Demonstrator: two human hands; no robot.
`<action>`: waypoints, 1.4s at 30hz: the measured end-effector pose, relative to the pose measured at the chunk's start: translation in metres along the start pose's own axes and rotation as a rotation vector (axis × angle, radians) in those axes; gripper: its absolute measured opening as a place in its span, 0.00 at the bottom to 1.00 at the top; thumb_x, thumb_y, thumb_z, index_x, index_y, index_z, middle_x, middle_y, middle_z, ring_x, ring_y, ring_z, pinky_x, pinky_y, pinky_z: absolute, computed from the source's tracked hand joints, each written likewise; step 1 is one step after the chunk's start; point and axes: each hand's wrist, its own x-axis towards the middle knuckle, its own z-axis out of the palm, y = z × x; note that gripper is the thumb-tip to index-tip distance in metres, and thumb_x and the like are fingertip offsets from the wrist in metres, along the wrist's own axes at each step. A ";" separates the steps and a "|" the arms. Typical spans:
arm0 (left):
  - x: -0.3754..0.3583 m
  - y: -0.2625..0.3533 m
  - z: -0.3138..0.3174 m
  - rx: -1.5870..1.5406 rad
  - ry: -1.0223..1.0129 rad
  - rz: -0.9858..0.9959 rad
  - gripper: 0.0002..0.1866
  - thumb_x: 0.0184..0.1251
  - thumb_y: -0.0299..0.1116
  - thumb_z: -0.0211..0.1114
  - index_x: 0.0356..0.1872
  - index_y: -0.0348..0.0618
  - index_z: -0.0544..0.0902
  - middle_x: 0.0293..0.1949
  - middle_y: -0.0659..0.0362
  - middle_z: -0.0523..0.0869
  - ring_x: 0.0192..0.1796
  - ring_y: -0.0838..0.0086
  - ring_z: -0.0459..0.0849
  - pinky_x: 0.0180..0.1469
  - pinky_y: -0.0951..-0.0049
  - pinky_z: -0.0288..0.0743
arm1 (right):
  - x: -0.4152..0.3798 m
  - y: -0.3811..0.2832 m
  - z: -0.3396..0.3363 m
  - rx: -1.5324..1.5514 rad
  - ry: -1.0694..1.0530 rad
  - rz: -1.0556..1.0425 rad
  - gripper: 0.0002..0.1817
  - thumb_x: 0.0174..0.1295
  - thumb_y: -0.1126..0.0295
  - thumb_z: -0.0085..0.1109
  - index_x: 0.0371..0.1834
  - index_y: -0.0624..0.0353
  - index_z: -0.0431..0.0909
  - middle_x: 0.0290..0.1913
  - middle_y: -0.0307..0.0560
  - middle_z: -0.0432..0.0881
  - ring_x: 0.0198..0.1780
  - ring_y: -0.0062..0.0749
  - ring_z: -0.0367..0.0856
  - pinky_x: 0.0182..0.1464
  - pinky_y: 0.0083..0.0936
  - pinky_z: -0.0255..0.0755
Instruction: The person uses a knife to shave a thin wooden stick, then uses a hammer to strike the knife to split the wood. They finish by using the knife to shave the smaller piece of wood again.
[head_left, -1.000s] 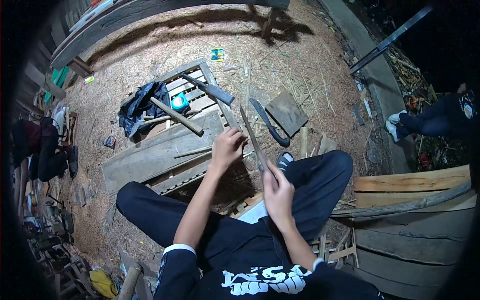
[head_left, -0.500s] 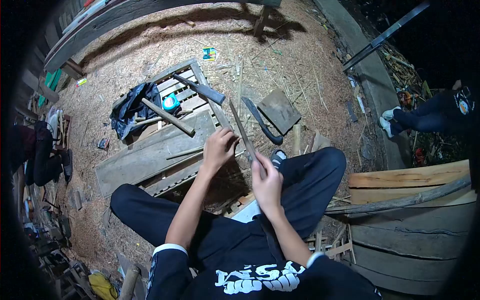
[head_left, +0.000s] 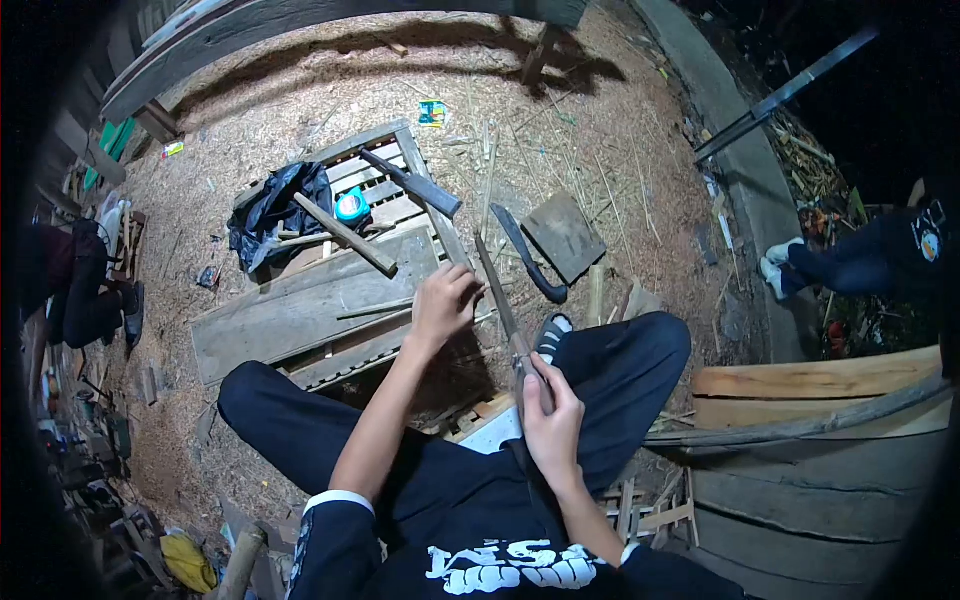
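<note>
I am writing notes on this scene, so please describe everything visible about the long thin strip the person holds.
The strip is long, narrow and flat, pale brown like split bamboo or wood. It slants from the person's lap up and away, toward the upper left of the picture. The right hand grips its near end; the left hand touches it about halfway along. Its far tip points above the wooden pallet, touching nothing. Its surface detail is too small to tell.
</note>
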 end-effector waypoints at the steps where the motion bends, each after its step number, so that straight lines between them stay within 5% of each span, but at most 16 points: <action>1: -0.002 0.000 0.000 0.004 -0.024 -0.013 0.07 0.59 0.27 0.75 0.37 0.40 0.87 0.40 0.55 0.86 0.45 0.55 0.85 0.46 0.57 0.80 | 0.005 0.002 0.003 -0.016 0.006 -0.016 0.17 0.76 0.71 0.61 0.62 0.72 0.83 0.52 0.57 0.91 0.54 0.31 0.88 0.59 0.30 0.79; 5: -0.005 -0.003 0.003 0.002 -0.004 0.009 0.07 0.59 0.28 0.75 0.37 0.41 0.87 0.40 0.55 0.86 0.45 0.56 0.85 0.45 0.57 0.80 | 0.045 0.006 0.033 -0.059 -0.014 0.003 0.19 0.76 0.68 0.60 0.62 0.72 0.82 0.54 0.67 0.89 0.58 0.50 0.90 0.60 0.36 0.80; 10: -0.002 -0.003 0.005 -0.001 0.013 -0.007 0.07 0.58 0.27 0.75 0.37 0.41 0.87 0.39 0.56 0.86 0.45 0.56 0.85 0.45 0.58 0.80 | 0.003 0.009 0.005 -0.055 0.016 -0.076 0.19 0.76 0.66 0.60 0.61 0.71 0.83 0.52 0.66 0.90 0.55 0.50 0.91 0.56 0.38 0.81; 12: -0.006 -0.005 0.004 0.008 0.003 0.006 0.07 0.58 0.27 0.75 0.37 0.42 0.87 0.39 0.56 0.86 0.44 0.56 0.85 0.45 0.58 0.80 | 0.016 0.010 0.016 -0.120 0.032 -0.070 0.18 0.76 0.70 0.61 0.62 0.71 0.82 0.52 0.61 0.91 0.55 0.38 0.91 0.58 0.31 0.80; 16: 0.000 -0.005 0.002 0.002 0.013 0.005 0.07 0.57 0.26 0.75 0.37 0.42 0.87 0.38 0.56 0.86 0.44 0.56 0.85 0.45 0.58 0.80 | 0.030 -0.001 0.026 -0.047 -0.017 -0.050 0.21 0.78 0.66 0.58 0.64 0.72 0.80 0.53 0.67 0.89 0.54 0.47 0.91 0.56 0.36 0.81; 26: -0.004 -0.003 0.002 -0.033 0.012 0.002 0.07 0.57 0.25 0.74 0.37 0.42 0.88 0.39 0.55 0.86 0.45 0.56 0.85 0.46 0.59 0.81 | 0.023 0.002 0.019 -0.042 0.009 -0.054 0.21 0.77 0.65 0.59 0.63 0.73 0.81 0.54 0.67 0.89 0.56 0.46 0.91 0.58 0.35 0.81; 28: -0.002 -0.006 0.004 -0.013 0.025 -0.003 0.07 0.57 0.25 0.74 0.38 0.42 0.88 0.39 0.55 0.86 0.45 0.56 0.85 0.46 0.59 0.81 | -0.002 0.009 0.002 -0.061 0.017 -0.061 0.18 0.76 0.67 0.61 0.59 0.73 0.83 0.52 0.61 0.91 0.54 0.36 0.91 0.59 0.29 0.80; 29: -0.001 -0.005 0.003 -0.007 0.016 -0.004 0.07 0.58 0.25 0.74 0.38 0.42 0.88 0.39 0.56 0.86 0.45 0.56 0.85 0.46 0.59 0.81 | -0.003 0.010 0.000 -0.051 -0.002 -0.055 0.21 0.77 0.66 0.60 0.62 0.75 0.81 0.56 0.68 0.88 0.56 0.46 0.91 0.58 0.35 0.81; 42: -0.005 -0.005 0.006 -0.028 0.027 0.007 0.06 0.59 0.27 0.75 0.37 0.42 0.88 0.39 0.56 0.86 0.44 0.56 0.85 0.44 0.58 0.80 | 0.046 0.008 0.027 -0.047 -0.029 -0.024 0.19 0.76 0.67 0.61 0.61 0.71 0.83 0.53 0.66 0.90 0.55 0.47 0.91 0.57 0.35 0.81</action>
